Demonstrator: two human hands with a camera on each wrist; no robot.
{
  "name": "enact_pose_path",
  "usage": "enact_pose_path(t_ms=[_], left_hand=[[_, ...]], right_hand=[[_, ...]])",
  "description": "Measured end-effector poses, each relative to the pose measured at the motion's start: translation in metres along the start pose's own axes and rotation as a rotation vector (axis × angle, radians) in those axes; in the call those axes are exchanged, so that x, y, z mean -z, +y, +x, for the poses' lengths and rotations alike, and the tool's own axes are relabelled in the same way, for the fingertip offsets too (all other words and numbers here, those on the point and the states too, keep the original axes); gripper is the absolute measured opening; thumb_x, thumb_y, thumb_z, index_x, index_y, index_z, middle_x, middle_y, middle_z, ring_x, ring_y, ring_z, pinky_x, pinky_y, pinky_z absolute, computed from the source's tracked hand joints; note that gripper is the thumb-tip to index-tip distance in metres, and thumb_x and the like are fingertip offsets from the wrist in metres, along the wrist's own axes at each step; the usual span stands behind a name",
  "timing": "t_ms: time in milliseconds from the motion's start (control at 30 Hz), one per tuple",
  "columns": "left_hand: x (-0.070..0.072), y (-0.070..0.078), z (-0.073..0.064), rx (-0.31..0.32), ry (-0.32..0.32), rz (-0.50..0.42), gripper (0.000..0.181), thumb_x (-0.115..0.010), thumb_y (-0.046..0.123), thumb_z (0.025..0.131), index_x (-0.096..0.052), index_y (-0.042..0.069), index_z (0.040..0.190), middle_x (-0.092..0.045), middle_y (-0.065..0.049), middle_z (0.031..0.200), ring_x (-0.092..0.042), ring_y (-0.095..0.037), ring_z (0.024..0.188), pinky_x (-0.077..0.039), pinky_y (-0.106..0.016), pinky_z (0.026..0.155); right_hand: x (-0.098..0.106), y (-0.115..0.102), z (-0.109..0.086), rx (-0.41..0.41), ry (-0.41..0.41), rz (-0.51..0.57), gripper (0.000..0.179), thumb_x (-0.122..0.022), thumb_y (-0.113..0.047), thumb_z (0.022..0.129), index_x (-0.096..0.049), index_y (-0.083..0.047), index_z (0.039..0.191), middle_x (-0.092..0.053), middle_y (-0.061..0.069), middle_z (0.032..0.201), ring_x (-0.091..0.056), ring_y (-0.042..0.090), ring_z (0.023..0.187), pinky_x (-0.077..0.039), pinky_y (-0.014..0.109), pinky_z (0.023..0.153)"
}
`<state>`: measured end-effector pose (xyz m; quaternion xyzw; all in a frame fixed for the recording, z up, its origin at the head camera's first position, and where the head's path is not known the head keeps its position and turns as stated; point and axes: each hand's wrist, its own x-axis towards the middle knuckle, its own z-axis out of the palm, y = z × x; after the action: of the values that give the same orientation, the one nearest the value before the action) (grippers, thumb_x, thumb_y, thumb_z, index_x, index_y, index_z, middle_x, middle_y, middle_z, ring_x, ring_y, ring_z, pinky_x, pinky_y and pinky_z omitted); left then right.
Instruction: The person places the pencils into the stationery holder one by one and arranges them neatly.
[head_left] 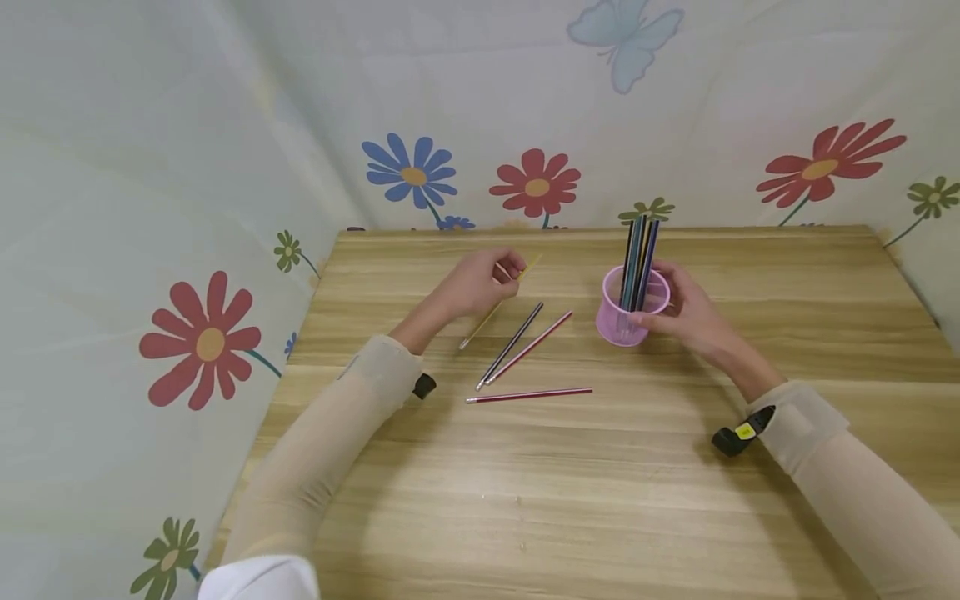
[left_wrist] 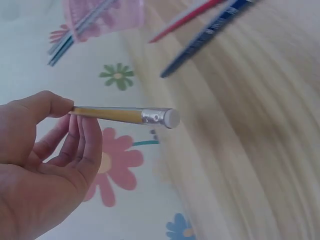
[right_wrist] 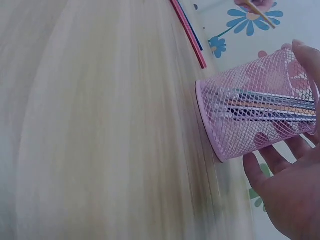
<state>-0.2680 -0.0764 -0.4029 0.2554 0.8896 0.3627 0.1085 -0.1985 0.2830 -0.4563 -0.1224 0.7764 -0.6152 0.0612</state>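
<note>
A yellow pencil [left_wrist: 115, 115] with a white eraser end is pinched between the thumb and fingertips of my left hand [head_left: 478, 283]. In the head view, this pencil [head_left: 478, 328] slants above the table, its eraser end toward me. My right hand [head_left: 693, 317] grips a pink mesh pencil cup [head_left: 609, 327] near its rim, thumb in front and fingers around the far side. Several dark and teal pencils [head_left: 641, 258] stand in the cup, leaning slightly right. The right wrist view shows the cup [right_wrist: 250, 145] with its base at the tabletop.
Between the hands lie a dark blue pencil [head_left: 512, 343] and a red pencil [head_left: 531, 347], their eraser ends close together. Nearer to me another red pencil [head_left: 528, 395] lies almost crosswise. The wooden table [head_left: 570, 500] meets a flower-printed curtain [head_left: 465, 100] at its back and left edges.
</note>
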Motion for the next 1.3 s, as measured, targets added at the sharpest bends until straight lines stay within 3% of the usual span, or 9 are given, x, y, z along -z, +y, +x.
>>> enact_pose_path(t_ms=[233,500,933,1300], left_hand=[[0.01,0.013,-0.004,-0.053,0.047,-0.112,0.025,-0.069,0.008,0.1,-0.067,0.002,0.123,-0.067,-0.008,0.111,-0.067,-0.021,0.101,-0.056,-0.033,0.091],[0.015,0.028,-0.011,-0.113,0.078,-0.228,0.026,-0.07,0.01,0.101,-0.066,0.005,0.126,-0.066,-0.007,0.114,-0.066,-0.022,0.105,-0.055,-0.033,0.094],[0.02,0.058,-0.011,-0.163,0.07,-0.324,0.025,-0.072,0.009,0.1,-0.066,0.006,0.125,-0.065,-0.007,0.113,-0.067,-0.021,0.102,-0.06,-0.034,0.087],[0.015,0.067,-0.009,-0.188,0.1,-0.399,0.032,-0.072,0.005,0.099,-0.062,0.004,0.13,-0.062,-0.009,0.111,-0.067,-0.024,0.1,-0.061,-0.035,0.083]], right_hand=[[-0.006,0.004,0.001,0.008,-0.007,0.08,0.074,-0.073,0.001,0.098,-0.034,-0.014,0.16,-0.048,0.016,0.153,-0.053,0.024,0.136,-0.048,0.021,0.105],[-0.01,0.008,-0.002,0.043,-0.005,0.103,0.072,-0.072,0.0,0.099,-0.035,-0.015,0.159,-0.049,0.018,0.151,-0.055,0.02,0.133,-0.048,0.02,0.103],[-0.01,0.008,0.0,0.015,0.0,0.088,0.073,-0.071,-0.003,0.101,-0.032,-0.018,0.161,-0.047,0.014,0.154,-0.051,0.022,0.137,-0.046,0.019,0.104],[-0.009,0.012,-0.003,0.025,-0.013,0.092,0.072,-0.069,-0.003,0.102,-0.031,-0.018,0.161,-0.046,0.016,0.154,-0.051,0.02,0.138,-0.046,0.019,0.105]])
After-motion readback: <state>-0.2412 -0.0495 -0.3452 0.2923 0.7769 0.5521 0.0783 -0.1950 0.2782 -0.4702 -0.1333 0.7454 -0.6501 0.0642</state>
